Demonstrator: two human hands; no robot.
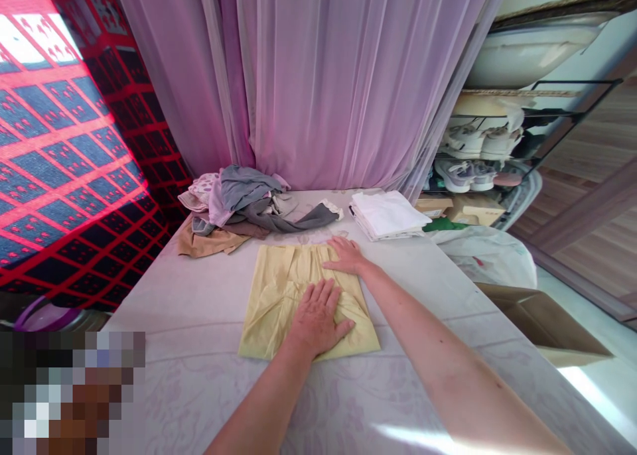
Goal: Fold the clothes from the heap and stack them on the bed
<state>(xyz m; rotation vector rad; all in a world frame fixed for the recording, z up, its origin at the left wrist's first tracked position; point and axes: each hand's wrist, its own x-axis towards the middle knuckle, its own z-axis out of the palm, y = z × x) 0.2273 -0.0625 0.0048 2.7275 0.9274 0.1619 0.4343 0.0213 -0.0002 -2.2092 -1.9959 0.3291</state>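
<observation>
A pale yellow garment (269,309) lies folded into a rough rectangle on the table, a gathered band showing across its middle and along its far edge. My left hand (318,316) rests flat on its near part, fingers stretched forward and thumb out to the right. At the far right corner, my right hand (346,255) lies with fingers spread over the cloth's edge. Neither hand grips anything. Which kind of garment it is, I cannot tell for certain.
A loose heap of clothes (243,199) lies at the back left of the table (199,335). Folded white cloths (388,213) are stacked at the back right. A purple curtain (318,77) hangs behind. Right of the table stand a shoe rack (557,113) and an open cardboard box (542,319).
</observation>
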